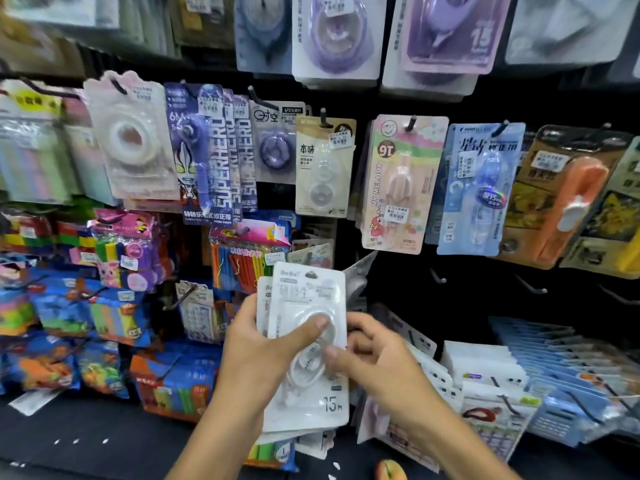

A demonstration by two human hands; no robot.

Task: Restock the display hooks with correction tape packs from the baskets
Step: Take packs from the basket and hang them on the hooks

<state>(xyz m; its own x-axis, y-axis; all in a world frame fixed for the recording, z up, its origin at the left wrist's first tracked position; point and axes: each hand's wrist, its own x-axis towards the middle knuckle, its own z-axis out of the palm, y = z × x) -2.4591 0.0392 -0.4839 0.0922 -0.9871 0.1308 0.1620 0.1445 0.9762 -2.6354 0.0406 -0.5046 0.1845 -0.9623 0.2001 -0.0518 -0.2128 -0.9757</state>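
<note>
A: Looking at the wall (398, 271) first: hooks loaded above, bare hooks (438, 276) just right of the packs.

B: And the packs (308, 341)?

A: A small stack of white blister cards, held in front of the wall below the hanging rows. Left hand (256, 355) grips the stack, thumb on the top bubble; right hand (377, 362) pinches the front card's edge.

B: Handling?

A: Light, stiff card, probably slick plastic. I'd hold the edges and leave the hang hole (310, 274) free.
</note>
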